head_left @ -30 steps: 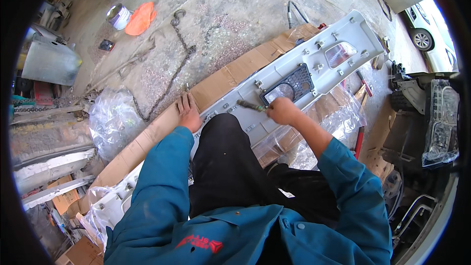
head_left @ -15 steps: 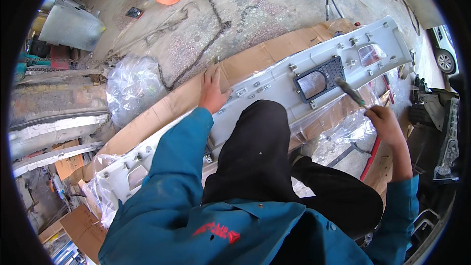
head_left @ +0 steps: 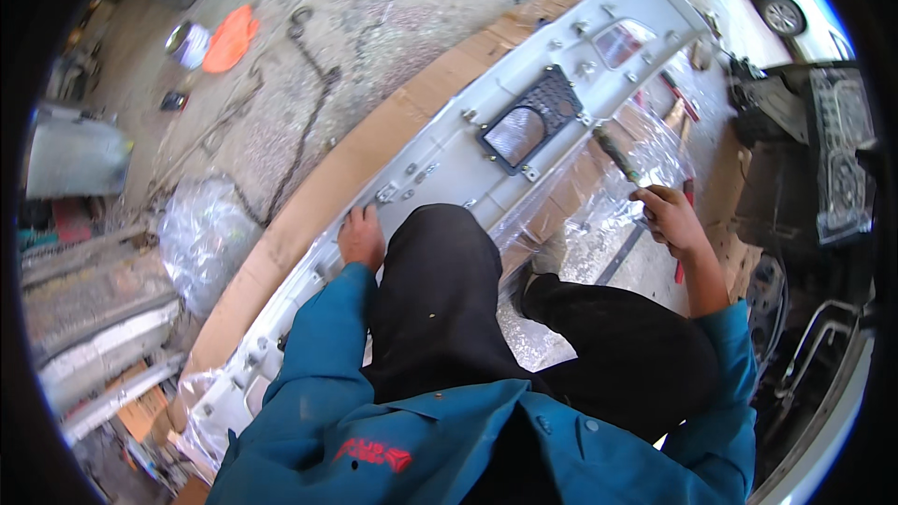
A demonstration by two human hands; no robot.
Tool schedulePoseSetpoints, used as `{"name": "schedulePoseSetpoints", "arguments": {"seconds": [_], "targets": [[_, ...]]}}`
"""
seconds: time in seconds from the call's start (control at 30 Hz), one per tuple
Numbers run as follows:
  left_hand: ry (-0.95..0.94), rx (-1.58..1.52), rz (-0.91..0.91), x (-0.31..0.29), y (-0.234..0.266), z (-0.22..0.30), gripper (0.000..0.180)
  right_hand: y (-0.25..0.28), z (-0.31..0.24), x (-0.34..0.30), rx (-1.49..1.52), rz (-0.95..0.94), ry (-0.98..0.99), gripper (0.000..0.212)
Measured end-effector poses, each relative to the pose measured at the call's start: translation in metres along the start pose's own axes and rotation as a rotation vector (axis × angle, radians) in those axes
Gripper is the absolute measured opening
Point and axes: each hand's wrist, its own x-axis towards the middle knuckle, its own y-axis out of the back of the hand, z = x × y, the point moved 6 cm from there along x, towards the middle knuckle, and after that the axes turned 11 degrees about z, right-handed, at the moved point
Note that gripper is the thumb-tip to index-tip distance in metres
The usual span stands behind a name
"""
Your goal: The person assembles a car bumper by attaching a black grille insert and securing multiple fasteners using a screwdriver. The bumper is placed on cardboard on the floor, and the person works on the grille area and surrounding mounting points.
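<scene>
A long pale grey bumper panel point(head_left: 444, 151) lies diagonally before me with its inner side up, under my raised knee. Set into it is a dark mesh lamp bezel point(head_left: 558, 101) with a clear ribbed lens. My left hand point(head_left: 362, 238) rests on the panel's far edge beside a small clip, fingers stretched out and holding nothing. My right hand point(head_left: 672, 221) is closed round one end of a short grey-green stick-like tool point(head_left: 615, 155). Its thick end points at the panel's near edge, right of the bezel; its kind is unclear.
Cardboard point(head_left: 374, 151) and clear plastic film point(head_left: 645, 145) lie under the panel. A crumpled plastic bag point(head_left: 206, 238), a chain point(head_left: 304, 122), an orange cloth point(head_left: 230, 39) and a paint can point(head_left: 187, 44) are on the floor at left. Dark car parts point(head_left: 786, 154) stand at right.
The view has turned, so the panel appears steeper and farther left. My right hand has drawn the tool back from the bezel's mesh end. My left hand's fingers are closer together.
</scene>
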Motion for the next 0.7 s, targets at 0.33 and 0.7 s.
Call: {"name": "schedulePoseSetpoints", "arguments": {"seconds": [0.33, 0.7], "targets": [[0.151, -0.153, -0.114, 0.028, 0.042, 0.004, 0.012, -0.008, 0.05, 0.024, 0.235, -0.004, -0.075, 0.031], [0.521, -1.363, -0.632, 0.153, 0.048, 0.199, 0.017, -0.041, 0.101, 0.062, 0.496, -0.004, -0.169, 0.024]]}}
